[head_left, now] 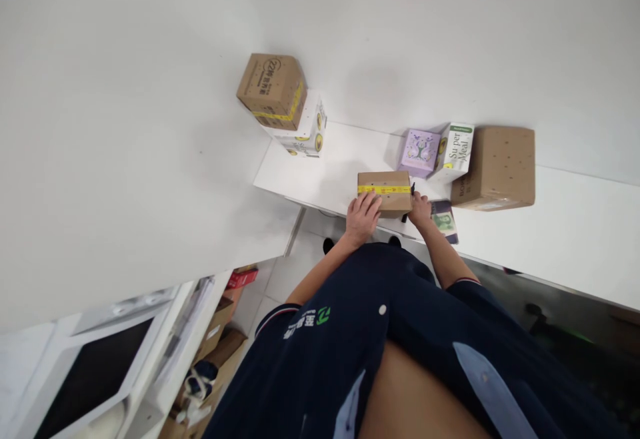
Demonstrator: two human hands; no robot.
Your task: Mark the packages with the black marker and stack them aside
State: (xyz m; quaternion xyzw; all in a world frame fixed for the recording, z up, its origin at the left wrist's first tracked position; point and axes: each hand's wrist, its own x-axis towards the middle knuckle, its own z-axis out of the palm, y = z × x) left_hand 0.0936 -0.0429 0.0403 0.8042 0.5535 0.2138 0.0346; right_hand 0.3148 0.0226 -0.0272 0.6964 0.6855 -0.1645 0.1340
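A small brown cardboard box (384,179) with yellow printed tape across its top sits near the front edge of the white table. My left hand (363,217) grips its front left part, fingers curled over the top edge. At the box's right end, my right hand (420,209) is closed around a slim black tool (413,188); its dark ends show above and below the fingers, and its exact kind is hard to make out. Beside that hand lies a flat dark item with a green portrait picture (443,223), partly covered by the wrist.
Behind to the right stand a purple box (420,152), a white "Super Meal" box (454,152) and a large brown carton (500,167). At the table's left end, a taped carton (274,92) rests on a white box (313,133). A white shelf unit (170,352) is at lower left.
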